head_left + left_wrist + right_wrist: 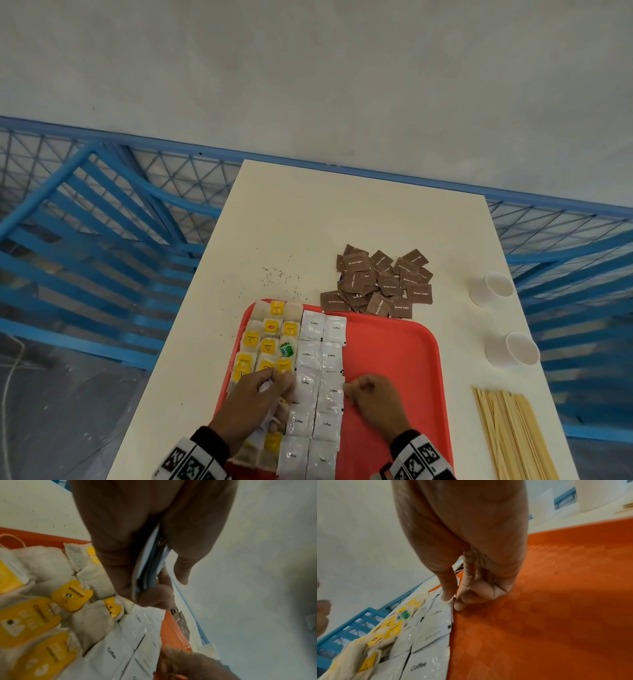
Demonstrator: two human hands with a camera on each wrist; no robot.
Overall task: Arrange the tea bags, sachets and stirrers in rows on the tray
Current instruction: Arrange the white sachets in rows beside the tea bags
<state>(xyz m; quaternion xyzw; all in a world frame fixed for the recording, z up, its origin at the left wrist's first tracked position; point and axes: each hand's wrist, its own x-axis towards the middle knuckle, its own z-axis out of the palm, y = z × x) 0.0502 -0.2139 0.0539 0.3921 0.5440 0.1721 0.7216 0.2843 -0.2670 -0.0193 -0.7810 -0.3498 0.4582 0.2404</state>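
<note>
On the red tray (394, 359), the right hand (375, 399) is pinching the edge of a coffee sachet (330, 394) in the row beside the tea bags (267, 346) — the left hand (255, 401) is gripping spare sachets (149, 566). A careless tug risks skewing neighbouring sachets.

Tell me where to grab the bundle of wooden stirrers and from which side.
Grip the wooden stirrers across the middle of their length, fingers coming down from above and closing on both long sides. They lie flat and parallel on the table, right of the tray, probably loose.
</note>
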